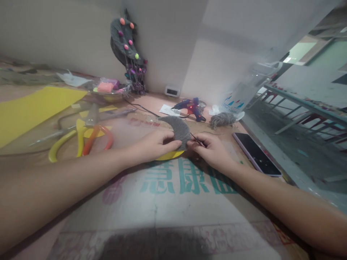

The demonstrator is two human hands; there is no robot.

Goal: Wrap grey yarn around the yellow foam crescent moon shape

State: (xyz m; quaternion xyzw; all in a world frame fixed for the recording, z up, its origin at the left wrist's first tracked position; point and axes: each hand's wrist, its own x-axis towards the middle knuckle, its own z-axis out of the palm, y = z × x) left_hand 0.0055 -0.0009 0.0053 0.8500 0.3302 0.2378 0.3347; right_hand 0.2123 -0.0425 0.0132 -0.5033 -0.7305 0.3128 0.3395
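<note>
A crescent shape [177,130] wound in grey yarn stands on the table, its yellow lower end showing bare under my fingers. My left hand [155,144] is closed on its lower part, thumb and fingers pinching it. My right hand [210,148] is closed just to its right, pinching a thin dark strand of yarn that runs to the crescent. A loose bundle of grey yarn [222,119] lies behind the right hand.
Yellow-handled scissors [71,139] and orange-handled scissors [98,136] lie at the left beside a yellow sheet [29,108]. A blue glue gun [189,107] sits behind; a phone [256,154] lies at the right near the table's edge. A grey yarn ornament [128,47] with coloured pompoms leans in the corner.
</note>
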